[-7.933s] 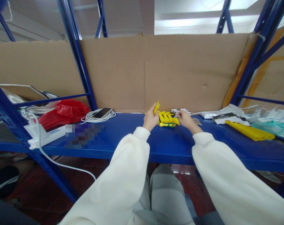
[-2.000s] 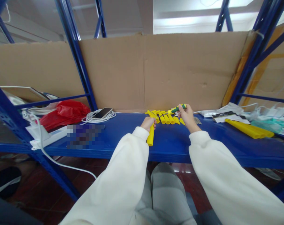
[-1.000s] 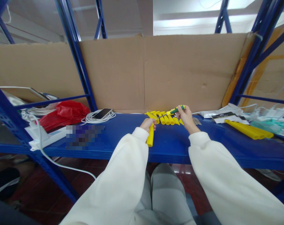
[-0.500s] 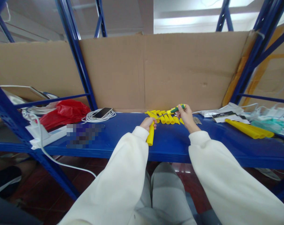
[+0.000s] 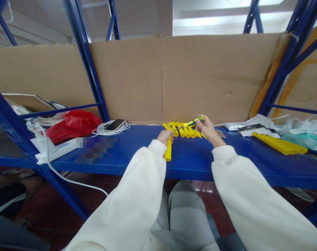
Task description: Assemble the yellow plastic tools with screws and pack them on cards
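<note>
A yellow tube is wrapped in the fingers of my left hand, its lower end sticking out towards me. My right hand is closed on the green and yellow handle of a screwdriver. The screwdriver's thin metal shaft slants down and left to the upper end of the tube by my left fingers; whether its tip touches or enters the tube I cannot tell. Behind and between my hands, several short yellow tubes lie in a row on the blue shelf.
Left on the shelf are a phone on a coiled white cable, a red plastic bag and a white power strip. Longer yellow tubes and teal masks lie right. Cardboard stands behind; blue posts flank it.
My right hand's fingers have shifted slightly on the screwdriver handle, and the handle has moved a little left. My left hand holds the yellow tube much as before; the view has tilted slightly.
</note>
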Action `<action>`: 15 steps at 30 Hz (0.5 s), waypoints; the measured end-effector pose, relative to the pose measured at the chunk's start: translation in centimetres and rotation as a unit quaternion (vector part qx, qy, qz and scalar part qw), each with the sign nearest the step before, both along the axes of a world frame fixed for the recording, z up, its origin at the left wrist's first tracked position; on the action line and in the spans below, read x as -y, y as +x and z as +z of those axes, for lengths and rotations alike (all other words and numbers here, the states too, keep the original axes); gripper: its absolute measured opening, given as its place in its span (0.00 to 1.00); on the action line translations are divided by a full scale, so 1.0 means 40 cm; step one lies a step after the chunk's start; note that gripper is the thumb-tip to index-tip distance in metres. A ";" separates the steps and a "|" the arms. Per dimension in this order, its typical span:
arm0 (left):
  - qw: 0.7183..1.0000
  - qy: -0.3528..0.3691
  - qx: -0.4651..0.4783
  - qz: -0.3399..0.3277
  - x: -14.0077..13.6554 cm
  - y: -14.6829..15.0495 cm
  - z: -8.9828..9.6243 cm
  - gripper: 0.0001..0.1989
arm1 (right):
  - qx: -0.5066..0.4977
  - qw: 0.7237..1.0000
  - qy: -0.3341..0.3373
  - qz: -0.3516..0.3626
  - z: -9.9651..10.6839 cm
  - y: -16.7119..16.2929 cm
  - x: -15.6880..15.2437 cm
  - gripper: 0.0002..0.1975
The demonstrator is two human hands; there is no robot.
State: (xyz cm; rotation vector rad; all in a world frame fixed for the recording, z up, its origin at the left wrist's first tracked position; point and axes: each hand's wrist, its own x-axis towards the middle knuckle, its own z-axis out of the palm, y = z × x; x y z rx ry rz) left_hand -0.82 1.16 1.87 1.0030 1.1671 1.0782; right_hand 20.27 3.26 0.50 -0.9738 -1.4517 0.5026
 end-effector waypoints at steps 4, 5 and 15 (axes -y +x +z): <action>1.000 0.013 -0.007 0.001 0.011 0.003 0.005 0.11 | -0.022 1.000 0.000 -0.001 0.005 -0.005 0.011 0.22; 1.000 0.016 -0.007 -0.001 0.014 0.004 0.006 0.11 | -0.030 1.000 0.000 -0.005 0.006 -0.007 0.014 0.22; 0.999 0.029 -0.011 -0.007 0.014 0.006 0.005 0.08 | -0.120 0.991 -0.063 0.022 0.027 -0.031 0.051 0.28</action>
